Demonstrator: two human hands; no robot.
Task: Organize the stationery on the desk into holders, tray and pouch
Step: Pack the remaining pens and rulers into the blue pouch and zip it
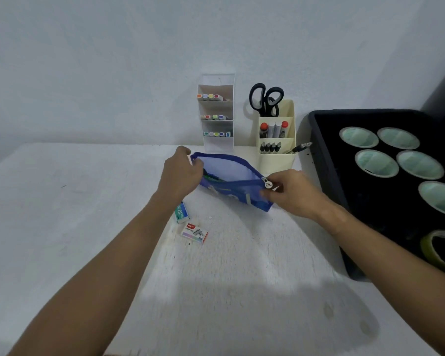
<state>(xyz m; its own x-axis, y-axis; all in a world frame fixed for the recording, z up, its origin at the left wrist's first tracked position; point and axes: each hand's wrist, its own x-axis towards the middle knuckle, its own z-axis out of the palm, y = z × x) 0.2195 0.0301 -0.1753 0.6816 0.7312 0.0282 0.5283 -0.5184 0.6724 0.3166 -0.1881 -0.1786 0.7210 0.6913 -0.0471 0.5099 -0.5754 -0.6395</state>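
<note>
A blue mesh zip pouch (231,176) stands open on the white desk (229,273), with green items inside. My left hand (181,173) grips its left end at the opening. My right hand (290,192) pinches its right end beside the round zipper pull (268,185). Two small staple boxes lie in front of the pouch: a teal one (181,212) and a white and red one (194,233). Behind stand a white tiered holder (217,111) with coloured markers and a cream holder (276,134) with black scissors (265,100), markers and pens.
A black tray (326,191) at the right holds several pale green tape rolls (376,163) and a yellowish tape roll (442,249). A pen (299,147) sticks out of the cream holder toward the tray. A wall rises just behind the desk.
</note>
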